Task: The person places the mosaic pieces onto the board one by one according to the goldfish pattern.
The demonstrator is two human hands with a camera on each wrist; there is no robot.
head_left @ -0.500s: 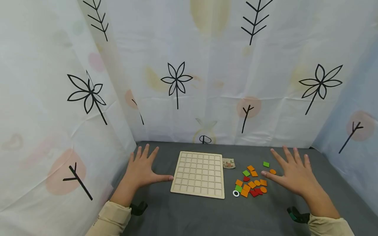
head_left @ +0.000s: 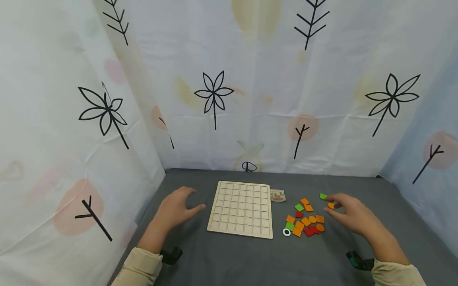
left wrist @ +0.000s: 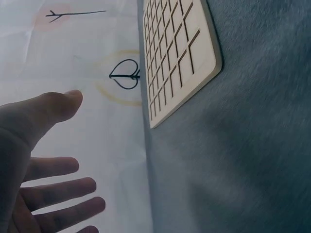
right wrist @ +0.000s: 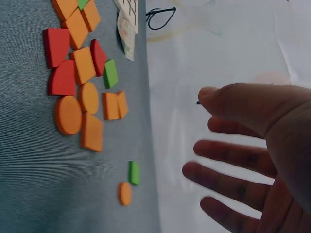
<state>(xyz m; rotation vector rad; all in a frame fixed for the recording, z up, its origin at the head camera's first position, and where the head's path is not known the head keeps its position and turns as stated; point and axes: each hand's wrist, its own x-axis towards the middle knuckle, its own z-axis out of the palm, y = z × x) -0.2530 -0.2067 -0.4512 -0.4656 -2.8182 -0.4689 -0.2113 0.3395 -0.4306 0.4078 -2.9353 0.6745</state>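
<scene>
A pale wooden board with a grid of square recesses lies on the grey table. Just left of it hovers my left hand, thumb apart from loosely bent fingers, holding nothing. On the right, my right hand is over the table, fingers and thumb spread around a gap. In the head view, an orange round piece and a green square piece appear by its fingertips. The right wrist view shows that hand apart from the orange disc and the green piece.
Between board and right hand lies a loose group of flat orange, green and red pieces, including a red piece. A white ring sits at its near left. A small patterned card touches the board's right side. A printed curtain stands behind.
Both hands have gone from widely spread fingers to more bent ones. The right hand's fingertips have come down toward the orange disc. The pieces and board have stayed put on the table.
</scene>
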